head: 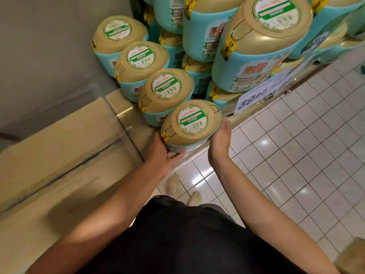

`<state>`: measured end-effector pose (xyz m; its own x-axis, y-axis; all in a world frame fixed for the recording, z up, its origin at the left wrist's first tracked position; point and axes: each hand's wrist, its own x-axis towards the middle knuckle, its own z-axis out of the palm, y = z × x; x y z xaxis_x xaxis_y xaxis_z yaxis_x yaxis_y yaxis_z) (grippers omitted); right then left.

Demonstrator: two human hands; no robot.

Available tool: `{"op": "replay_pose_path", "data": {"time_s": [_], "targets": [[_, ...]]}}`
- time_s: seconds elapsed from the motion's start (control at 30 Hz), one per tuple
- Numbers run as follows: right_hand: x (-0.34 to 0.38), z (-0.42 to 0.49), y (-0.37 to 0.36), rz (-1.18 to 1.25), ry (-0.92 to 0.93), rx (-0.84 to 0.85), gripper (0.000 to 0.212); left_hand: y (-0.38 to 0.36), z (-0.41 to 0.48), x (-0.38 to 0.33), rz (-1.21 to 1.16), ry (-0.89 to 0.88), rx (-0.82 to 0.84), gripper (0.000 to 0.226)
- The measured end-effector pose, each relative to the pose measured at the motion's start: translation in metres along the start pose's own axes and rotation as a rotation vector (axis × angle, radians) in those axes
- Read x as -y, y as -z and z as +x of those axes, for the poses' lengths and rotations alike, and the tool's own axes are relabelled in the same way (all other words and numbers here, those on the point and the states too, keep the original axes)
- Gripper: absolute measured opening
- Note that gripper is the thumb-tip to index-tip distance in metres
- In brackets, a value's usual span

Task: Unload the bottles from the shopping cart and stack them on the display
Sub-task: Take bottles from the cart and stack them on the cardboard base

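Observation:
A teal bottle with a wide gold lid and green round label (191,123) sits at the near corner of the low display platform (243,117). My left hand (164,155) cups its left lower side, fingers curled under it. My right hand (220,139) lies flat against its right side. Behind it a row of three like bottles (166,89) runs back to the left. To the right rises a taller stack of the same bottles (260,42). The shopping cart is out of view.
A beige ledge with a clear panel (122,123) borders the display on the left, under a grey wall. A white price sign (254,97) hangs on the display front. White tiled floor (296,155) spreads to the right; my shoes (173,184) stand below.

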<state>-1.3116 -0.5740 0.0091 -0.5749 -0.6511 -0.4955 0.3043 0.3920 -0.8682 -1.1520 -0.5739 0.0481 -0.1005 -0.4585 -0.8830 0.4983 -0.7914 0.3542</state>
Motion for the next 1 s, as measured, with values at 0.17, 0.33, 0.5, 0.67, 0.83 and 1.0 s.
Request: {"op": "replay_pose_path", "data": {"time_s": [0.17, 0.33, 0.5, 0.67, 0.83, 1.0], "targets": [[0.006, 0.01, 0.002, -0.006, -0.011, 0.01, 0.02, -0.002, 0.006, 0.0, 0.004, 0.011, 0.014, 0.045], [0.009, 0.011, 0.0, -0.024, -0.014, -0.022, 0.025, 0.002, 0.01, -0.001, 0.068, -0.002, 0.032, 0.03], [0.01, 0.003, -0.003, -0.011, -0.005, -0.046, 0.024, 0.009, 0.012, -0.006, 0.176, -0.024, 0.075, 0.026], [-0.002, -0.025, 0.003, 0.048, 0.018, -0.075, 0.021, 0.025, 0.013, -0.009, 0.276, -0.043, 0.086, 0.031], [-0.012, -0.073, 0.02, 0.027, 0.026, -0.016, 0.024, 0.055, 0.006, -0.001, 0.29, -0.053, 0.1, 0.021], [-0.026, -0.125, 0.046, -0.062, 0.092, 0.063, 0.035, 0.1, -0.023, 0.027, 0.322, -0.131, 0.143, 0.023]]}}
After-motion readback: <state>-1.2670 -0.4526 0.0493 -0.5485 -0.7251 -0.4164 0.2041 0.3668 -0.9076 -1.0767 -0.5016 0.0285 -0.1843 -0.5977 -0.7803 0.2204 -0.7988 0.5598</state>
